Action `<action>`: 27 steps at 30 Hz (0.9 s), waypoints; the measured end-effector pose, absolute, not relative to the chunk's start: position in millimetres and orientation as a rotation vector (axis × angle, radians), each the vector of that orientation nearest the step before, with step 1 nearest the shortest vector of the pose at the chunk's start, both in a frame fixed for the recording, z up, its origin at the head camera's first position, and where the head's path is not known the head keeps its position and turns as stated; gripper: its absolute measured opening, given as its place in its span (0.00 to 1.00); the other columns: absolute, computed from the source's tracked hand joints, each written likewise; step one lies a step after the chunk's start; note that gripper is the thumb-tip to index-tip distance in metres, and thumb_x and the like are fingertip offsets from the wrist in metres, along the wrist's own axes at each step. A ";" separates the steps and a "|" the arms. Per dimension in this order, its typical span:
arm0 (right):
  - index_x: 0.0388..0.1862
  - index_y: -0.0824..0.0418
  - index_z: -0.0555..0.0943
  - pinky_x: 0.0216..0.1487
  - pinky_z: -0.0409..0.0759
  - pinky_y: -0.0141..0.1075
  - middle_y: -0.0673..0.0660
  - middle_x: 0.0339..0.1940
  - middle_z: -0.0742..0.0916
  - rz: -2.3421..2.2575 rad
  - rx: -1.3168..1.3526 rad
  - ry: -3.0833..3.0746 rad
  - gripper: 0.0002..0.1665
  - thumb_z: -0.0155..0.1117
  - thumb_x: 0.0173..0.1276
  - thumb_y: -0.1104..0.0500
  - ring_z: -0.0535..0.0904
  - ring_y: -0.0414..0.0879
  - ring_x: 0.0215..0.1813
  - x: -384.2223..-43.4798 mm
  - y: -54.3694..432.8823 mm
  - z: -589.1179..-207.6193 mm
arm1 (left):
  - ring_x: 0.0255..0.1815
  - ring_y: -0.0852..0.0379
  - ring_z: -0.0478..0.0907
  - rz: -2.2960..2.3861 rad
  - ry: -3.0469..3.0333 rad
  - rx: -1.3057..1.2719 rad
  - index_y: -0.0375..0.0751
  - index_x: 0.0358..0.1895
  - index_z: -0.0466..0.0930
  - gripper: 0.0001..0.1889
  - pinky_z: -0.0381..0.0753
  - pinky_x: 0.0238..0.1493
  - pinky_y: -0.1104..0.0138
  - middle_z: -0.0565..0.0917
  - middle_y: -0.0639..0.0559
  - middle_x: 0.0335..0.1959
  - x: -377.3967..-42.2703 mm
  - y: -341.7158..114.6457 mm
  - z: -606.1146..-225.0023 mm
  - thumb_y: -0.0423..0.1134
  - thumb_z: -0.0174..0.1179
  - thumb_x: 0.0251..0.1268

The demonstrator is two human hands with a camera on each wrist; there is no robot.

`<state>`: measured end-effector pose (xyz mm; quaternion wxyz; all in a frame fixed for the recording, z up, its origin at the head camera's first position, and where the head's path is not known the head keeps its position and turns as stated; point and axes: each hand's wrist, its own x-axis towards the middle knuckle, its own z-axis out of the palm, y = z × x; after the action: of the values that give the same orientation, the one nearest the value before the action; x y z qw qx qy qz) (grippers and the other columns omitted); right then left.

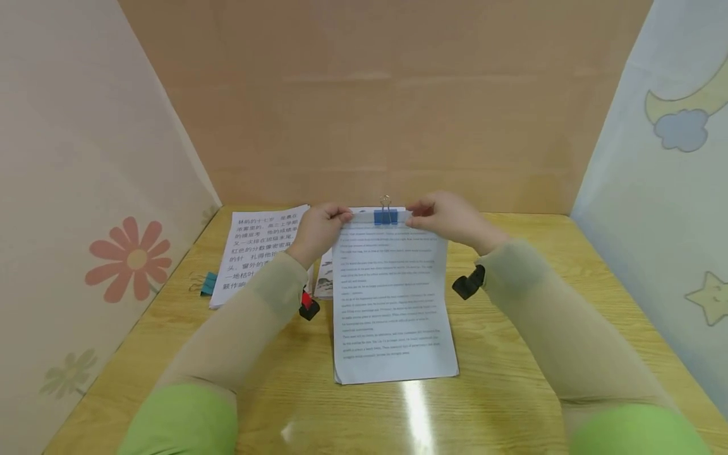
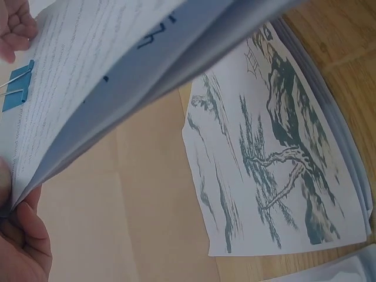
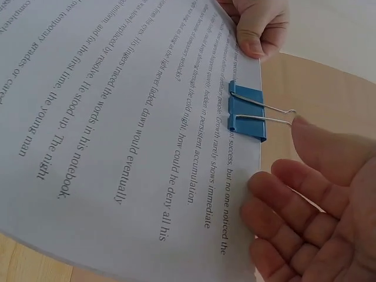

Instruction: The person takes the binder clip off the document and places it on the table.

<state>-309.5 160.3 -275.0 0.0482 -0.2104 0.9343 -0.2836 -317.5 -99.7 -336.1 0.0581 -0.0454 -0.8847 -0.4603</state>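
A blue binder clip sits on the top edge of a stack of printed sheets, its wire handles standing away from the paper. My left hand pinches the stack's top left corner between thumb and fingers; in the right wrist view the left thumb presses on the printed face. At the top right is my right hand. Its thumb is right at the tip of a wire handle, and its loosely bent fingers rest by the paper's edge. The sheets stand tilted, fanning apart in the left wrist view.
Left on the wooden table lies another stack with large characters, a teal binder clip beside it. Sheets printed with a tree and landscape lie behind the held stack. Walls stand left, right and behind.
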 end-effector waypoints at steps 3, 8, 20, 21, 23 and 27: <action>0.60 0.61 0.78 0.55 0.73 0.49 0.58 0.51 0.83 -0.895 -0.646 2.848 0.26 0.65 0.67 0.50 0.78 0.52 0.52 -311.5 158.1 -271.6 | 0.41 0.54 0.75 -1.408 -2.685 -0.130 0.48 0.43 0.84 0.11 0.74 0.45 0.60 0.83 0.54 0.42 -315.2 -98.9 -335.3 0.48 0.56 0.70; 0.59 0.60 0.79 0.55 0.73 0.47 0.55 0.49 0.83 -0.923 -0.661 2.853 0.26 0.66 0.65 0.50 0.77 0.50 0.51 -313.5 153.3 -268.5 | 0.39 0.53 0.75 -1.423 -2.684 -0.133 0.48 0.43 0.84 0.11 0.74 0.43 0.61 0.83 0.53 0.39 -311.8 -96.4 -334.4 0.47 0.56 0.71; 0.69 0.57 0.70 0.59 0.69 0.48 0.56 0.58 0.79 -0.945 -0.609 2.793 0.40 0.67 0.62 0.41 0.74 0.51 0.57 -321.7 149.6 -265.5 | 0.36 0.55 0.77 -1.424 -2.654 -0.229 0.47 0.40 0.85 0.11 0.75 0.40 0.62 0.84 0.55 0.37 -305.7 -85.3 -332.4 0.47 0.57 0.70; 0.68 0.57 0.70 0.60 0.69 0.48 0.56 0.58 0.79 -0.948 -0.611 2.775 0.40 0.66 0.63 0.40 0.74 0.51 0.58 -322.2 149.8 -265.6 | 0.36 0.55 0.77 -1.423 -2.654 -0.235 0.48 0.39 0.85 0.10 0.76 0.40 0.61 0.84 0.55 0.37 -305.0 -84.5 -331.9 0.47 0.57 0.70; 0.68 0.57 0.71 0.63 0.67 0.48 0.56 0.59 0.80 -0.942 -0.609 2.747 0.39 0.64 0.64 0.38 0.73 0.51 0.61 -322.8 150.2 -265.4 | 0.36 0.55 0.77 -1.418 -2.653 -0.248 0.49 0.38 0.85 0.09 0.76 0.39 0.61 0.84 0.55 0.36 -304.0 -83.3 -331.1 0.46 0.58 0.69; 0.68 0.55 0.72 0.65 0.65 0.49 0.55 0.62 0.78 -0.947 -0.591 2.702 0.40 0.62 0.63 0.35 0.71 0.50 0.64 -322.9 151.4 -264.6 | 0.35 0.55 0.77 -1.385 -2.658 -0.259 0.49 0.37 0.85 0.08 0.76 0.39 0.61 0.84 0.56 0.36 -303.2 -82.0 -330.0 0.46 0.58 0.69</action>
<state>-322.9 151.4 -264.6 0.1087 -0.2010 0.9188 -0.3218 -303.2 -82.0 -330.0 0.0666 -0.0859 -0.8815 -0.4595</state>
